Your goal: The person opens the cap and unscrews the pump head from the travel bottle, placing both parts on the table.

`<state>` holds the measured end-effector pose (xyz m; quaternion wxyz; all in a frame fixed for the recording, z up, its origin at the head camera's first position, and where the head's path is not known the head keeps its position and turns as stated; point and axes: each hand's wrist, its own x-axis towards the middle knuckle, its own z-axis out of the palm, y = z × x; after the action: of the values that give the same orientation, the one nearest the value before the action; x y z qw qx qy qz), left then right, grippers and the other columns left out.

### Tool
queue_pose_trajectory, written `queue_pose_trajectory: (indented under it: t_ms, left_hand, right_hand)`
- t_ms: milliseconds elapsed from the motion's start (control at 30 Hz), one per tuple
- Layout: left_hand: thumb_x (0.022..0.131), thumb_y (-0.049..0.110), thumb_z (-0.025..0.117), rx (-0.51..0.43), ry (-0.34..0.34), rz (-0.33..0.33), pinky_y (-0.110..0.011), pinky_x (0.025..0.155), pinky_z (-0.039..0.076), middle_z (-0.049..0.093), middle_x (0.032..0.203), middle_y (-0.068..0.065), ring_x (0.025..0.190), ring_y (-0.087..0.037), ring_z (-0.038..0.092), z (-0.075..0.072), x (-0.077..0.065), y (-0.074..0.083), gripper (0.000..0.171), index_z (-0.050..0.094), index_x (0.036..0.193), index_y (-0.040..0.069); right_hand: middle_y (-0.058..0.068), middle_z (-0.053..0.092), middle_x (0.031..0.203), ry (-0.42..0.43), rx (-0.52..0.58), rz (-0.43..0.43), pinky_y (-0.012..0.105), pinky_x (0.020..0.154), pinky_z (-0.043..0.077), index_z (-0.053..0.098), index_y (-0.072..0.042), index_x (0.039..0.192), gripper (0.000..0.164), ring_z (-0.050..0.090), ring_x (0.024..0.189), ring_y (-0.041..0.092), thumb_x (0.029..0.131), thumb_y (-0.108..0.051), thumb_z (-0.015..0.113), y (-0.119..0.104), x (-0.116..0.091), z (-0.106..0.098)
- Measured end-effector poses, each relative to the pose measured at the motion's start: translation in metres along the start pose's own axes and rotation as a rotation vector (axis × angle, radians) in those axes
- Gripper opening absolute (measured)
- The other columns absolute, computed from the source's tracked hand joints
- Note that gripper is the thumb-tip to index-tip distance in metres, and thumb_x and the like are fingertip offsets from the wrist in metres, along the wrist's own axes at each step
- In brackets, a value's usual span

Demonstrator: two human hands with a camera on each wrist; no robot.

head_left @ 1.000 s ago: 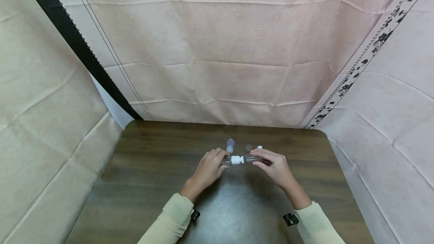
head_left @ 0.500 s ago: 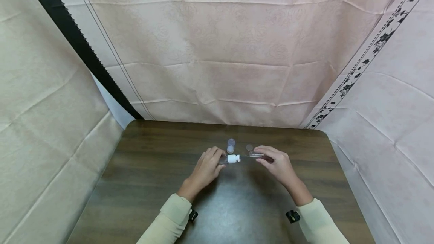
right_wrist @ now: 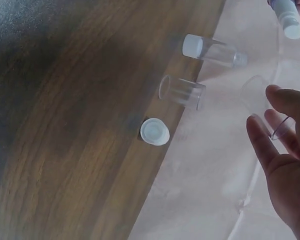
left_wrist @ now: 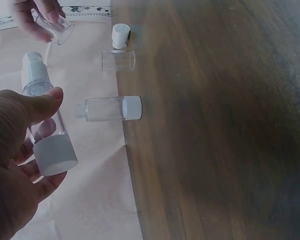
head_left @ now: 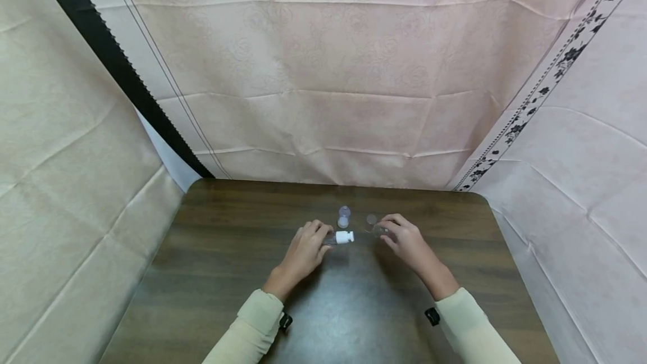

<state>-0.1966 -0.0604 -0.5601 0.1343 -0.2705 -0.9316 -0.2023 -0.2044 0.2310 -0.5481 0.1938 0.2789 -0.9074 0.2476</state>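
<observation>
My left hand (head_left: 305,249) grips a clear pump bottle (left_wrist: 55,155), its white pump top (head_left: 345,237) pointing towards the right hand. In the left wrist view the bottle's white base shows below my thumb. A short gap away, my right hand (head_left: 406,243) holds a clear cap (right_wrist: 255,95) between thumb and fingers, its open end facing the bottle. Behind the hands a second clear bottle (head_left: 343,216) with a white base stands upright on the table. Beside it stands another clear cap (right_wrist: 182,92). A small white pump head (right_wrist: 154,132) rests farther right, hidden in the head view.
The brown wooden table (head_left: 227,274) has its far edge just beyond the small parts. Pale cloth (head_left: 328,72) hangs behind it, and more cloth (head_left: 596,212) drapes at both sides.
The clear cap has come off the end of the left hand's bottle and moved right with the right hand. The left hand has shifted slightly left with the bottle.
</observation>
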Motion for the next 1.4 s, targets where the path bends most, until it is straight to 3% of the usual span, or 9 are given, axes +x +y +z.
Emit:
queue_pose_trajectory:
  t_ms: [300,533,733,1033,1400]
  left_hand:
    - [0.087,0.019,0.085,-0.002,0.017,0.000,-0.043,0.088,0.055,0.066,0.112,-0.005,0.102,-0.023,0.063,0.000,-0.001,-0.001,0.041,0.067,0.123,0.012]
    - [0.084,0.018,0.087,0.008,0.055,0.012,-0.041,0.084,0.055,0.067,0.110,-0.005,0.099,-0.023,0.063,-0.001,-0.002,-0.001,0.042,0.068,0.121,0.012]
    - [0.087,0.018,0.084,0.003,0.025,-0.011,-0.042,0.086,0.054,0.066,0.111,-0.005,0.101,-0.023,0.063,-0.001,-0.003,-0.003,0.040,0.067,0.123,0.012]
    - [0.089,0.020,0.083,-0.015,0.004,-0.024,-0.041,0.086,0.054,0.066,0.112,-0.006,0.101,-0.023,0.063,0.000,-0.004,-0.004,0.040,0.067,0.125,0.012]
    - [0.090,0.020,0.082,-0.022,-0.011,-0.040,-0.042,0.087,0.054,0.066,0.113,-0.006,0.102,-0.023,0.063,0.000,-0.005,-0.004,0.040,0.067,0.126,0.012]
  right_hand:
    - [0.012,0.067,0.111,-0.110,-0.100,-0.022,0.040,0.082,0.060,0.075,-0.005,0.110,0.033,0.067,0.098,0.027,0.080,0.002,0.086,-0.001,0.003,0.016]
    - [0.017,0.068,0.114,-0.185,-0.084,-0.017,0.043,0.083,0.060,0.075,-0.001,0.112,0.029,0.069,0.099,0.030,0.084,0.003,0.081,-0.001,0.007,0.028]
    - [0.017,0.067,0.111,-0.249,-0.145,-0.015,0.042,0.082,0.060,0.073,-0.002,0.111,0.027,0.069,0.095,0.030,0.085,0.004,0.080,0.001,0.008,0.037]
    - [0.021,0.067,0.110,-0.400,-0.181,0.076,0.047,0.084,0.058,0.062,0.001,0.111,0.029,0.067,0.096,0.034,0.087,0.000,0.079,0.005,0.010,0.049]
    - [0.021,0.067,0.109,-0.429,-0.188,0.085,0.048,0.082,0.058,0.063,0.001,0.108,0.027,0.067,0.093,0.036,0.087,-0.002,0.080,0.008,0.008,0.059]
